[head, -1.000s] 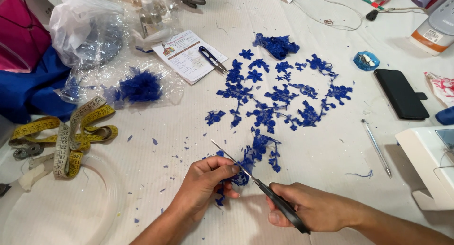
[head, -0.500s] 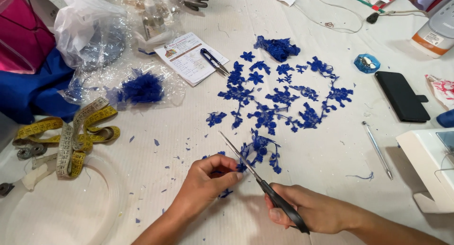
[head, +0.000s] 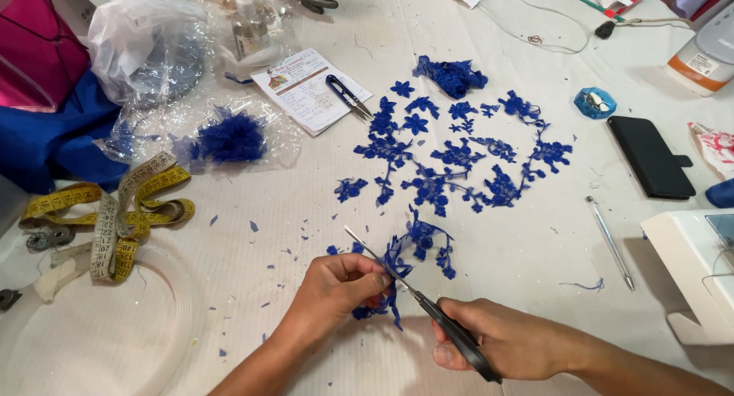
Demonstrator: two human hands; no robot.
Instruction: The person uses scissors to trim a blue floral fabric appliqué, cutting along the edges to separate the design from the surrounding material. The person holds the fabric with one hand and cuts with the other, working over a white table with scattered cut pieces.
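A white worktop [head: 535,251] seen from above. The left hand [head: 336,289] pinches a piece of blue lace [head: 413,251] between thumb and fingers [head: 375,280] near the lower middle; the lace spreads up and to the right from that grip. The right hand [head: 505,342] is clenched around the black handles of scissors [head: 417,297], whose long axis runs diagonally, blades pointing up-left across the lace beside the left fingertips. More cut blue lace flowers [head: 459,151] lie spread beyond. A yellow tape measure [head: 115,212] lies at left.
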